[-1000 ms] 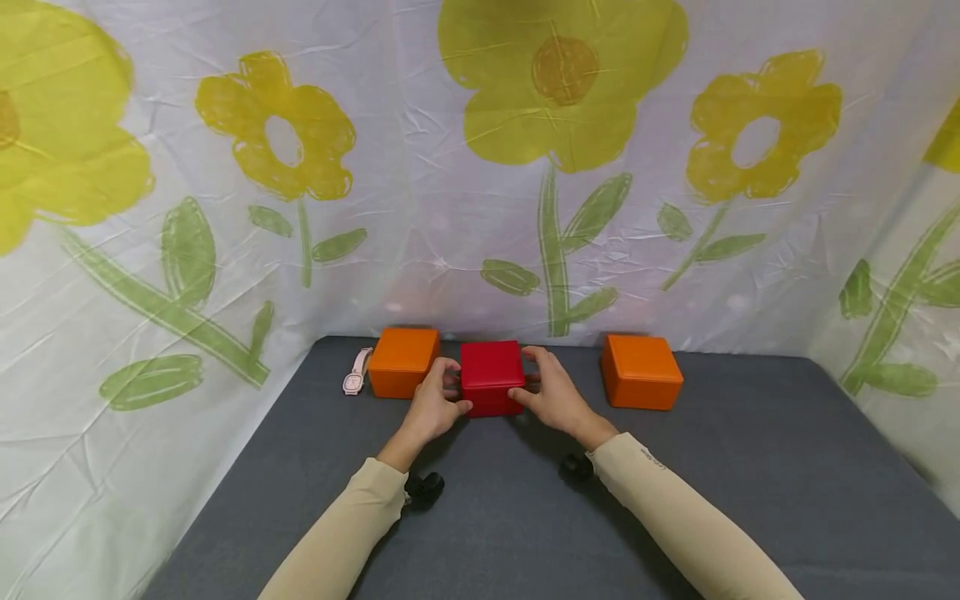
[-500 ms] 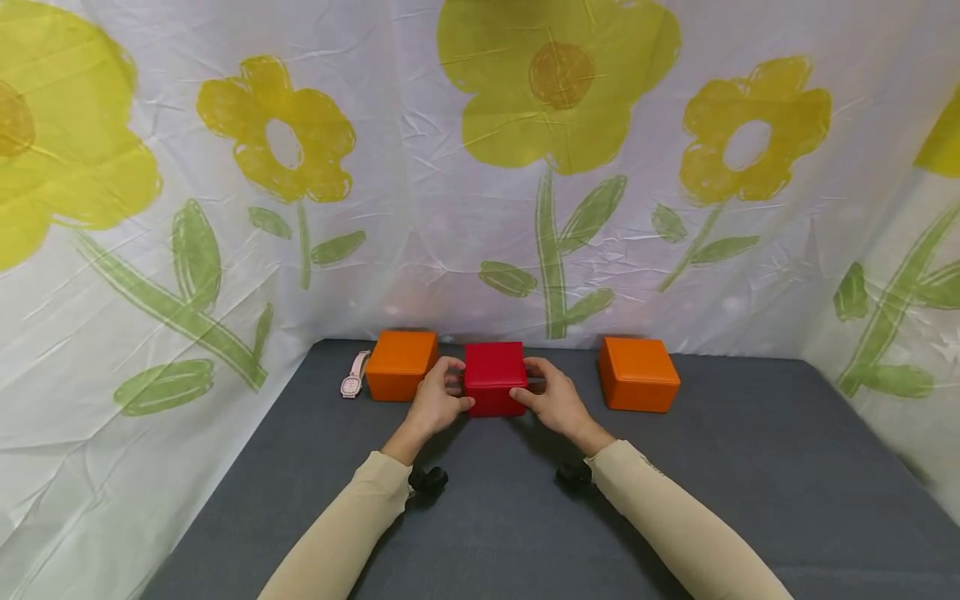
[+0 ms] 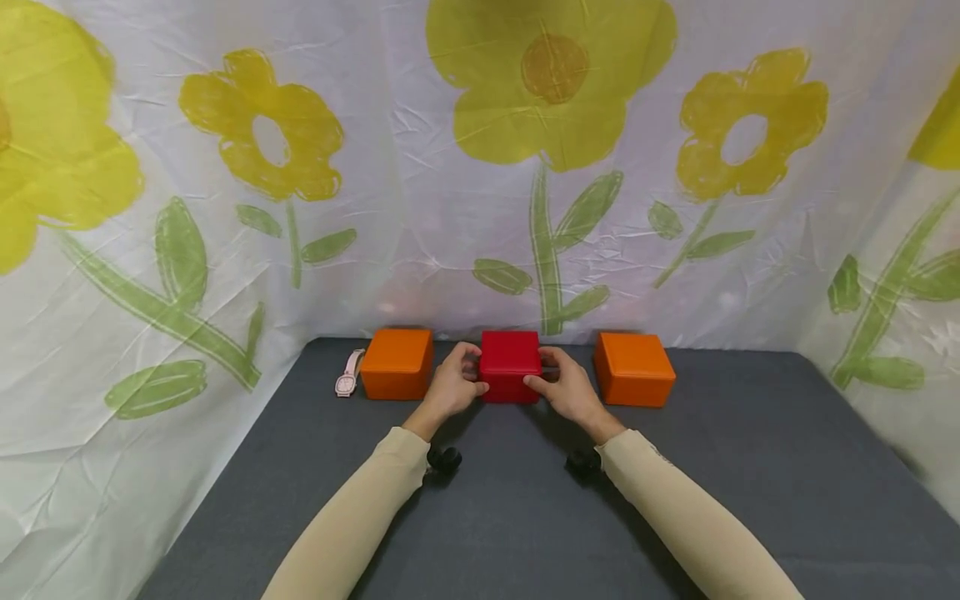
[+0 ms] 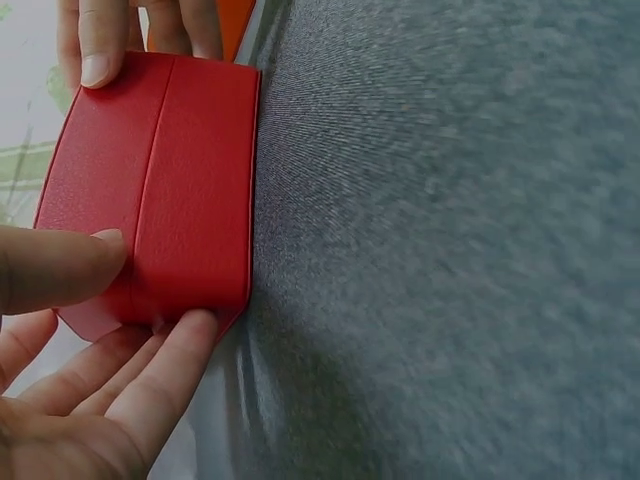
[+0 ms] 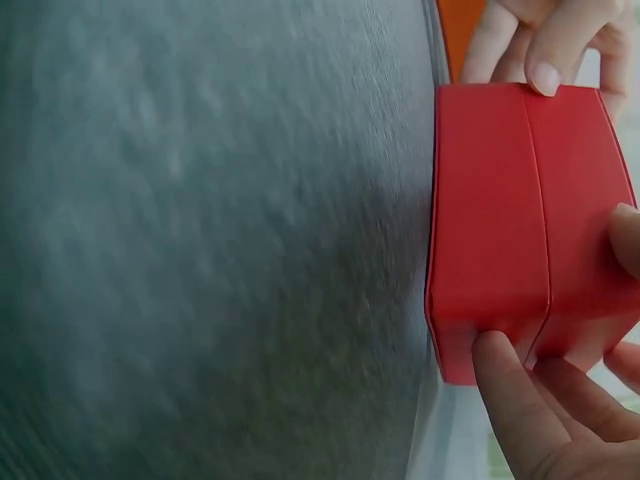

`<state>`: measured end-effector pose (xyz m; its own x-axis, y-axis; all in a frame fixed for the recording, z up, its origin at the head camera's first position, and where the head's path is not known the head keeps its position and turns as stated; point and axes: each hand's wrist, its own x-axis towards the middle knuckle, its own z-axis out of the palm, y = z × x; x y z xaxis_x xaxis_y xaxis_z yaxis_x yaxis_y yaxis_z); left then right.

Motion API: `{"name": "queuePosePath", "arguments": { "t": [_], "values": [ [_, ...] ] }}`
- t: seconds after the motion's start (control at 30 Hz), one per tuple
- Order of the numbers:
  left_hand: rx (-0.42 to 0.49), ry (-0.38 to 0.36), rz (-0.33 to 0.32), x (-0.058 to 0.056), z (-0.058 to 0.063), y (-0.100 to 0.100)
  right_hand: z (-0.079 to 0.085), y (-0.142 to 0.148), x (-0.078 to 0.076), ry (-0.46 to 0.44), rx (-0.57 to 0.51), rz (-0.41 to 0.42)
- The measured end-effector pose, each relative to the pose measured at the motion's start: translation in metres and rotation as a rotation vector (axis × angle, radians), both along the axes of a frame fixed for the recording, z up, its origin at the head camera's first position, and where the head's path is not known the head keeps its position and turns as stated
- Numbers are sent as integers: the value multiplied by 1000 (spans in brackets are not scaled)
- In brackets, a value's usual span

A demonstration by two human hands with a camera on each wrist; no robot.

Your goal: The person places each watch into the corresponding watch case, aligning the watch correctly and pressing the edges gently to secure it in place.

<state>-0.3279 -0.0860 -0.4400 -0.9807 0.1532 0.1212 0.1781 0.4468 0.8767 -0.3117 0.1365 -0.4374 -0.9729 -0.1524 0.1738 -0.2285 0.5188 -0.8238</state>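
A red box with a seam across its front stands between two orange boxes at the back of the table. My left hand grips its left side, the thumb on the front near the seam and the fingers along the side, as the left wrist view shows. On the opposite side, my right hand holds it the same way, with fingertips pressed to the side of the red box. Its lid is down. The base lies at or very near the table; I cannot tell whether it touches.
The left orange box is close to my left hand, and a pink watch lies beyond it. Another orange box stands just right of my right hand. A flower-printed curtain hangs behind the grey tabletop.
The red box has moved right and slightly back with both hands on it, away from the left orange box and nearer the right one. The view has shifted a little.
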Motion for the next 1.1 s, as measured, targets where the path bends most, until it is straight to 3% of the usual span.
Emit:
{"name": "queuePosePath", "arguments": {
  "t": [0.27, 0.5, 0.73, 0.9, 1.1],
  "values": [
    [18, -16, -1, -6, 1, 3, 2, 2, -8, -11, 29, -7],
    [20, -21, -4, -4, 2, 5, 2, 4, -7, -14, 16, -4],
    [0, -12, -62, 6, 1, 0, 0, 7, -1, -10, 12, -3],
    [-34, 22, -65, 18, 3, -11, 3, 7, 3, 12, 2, 6],
    [-19, 37, -49, 37, 8, -27, 11, 2, 9, 113, 132, -16]
  ]
}}
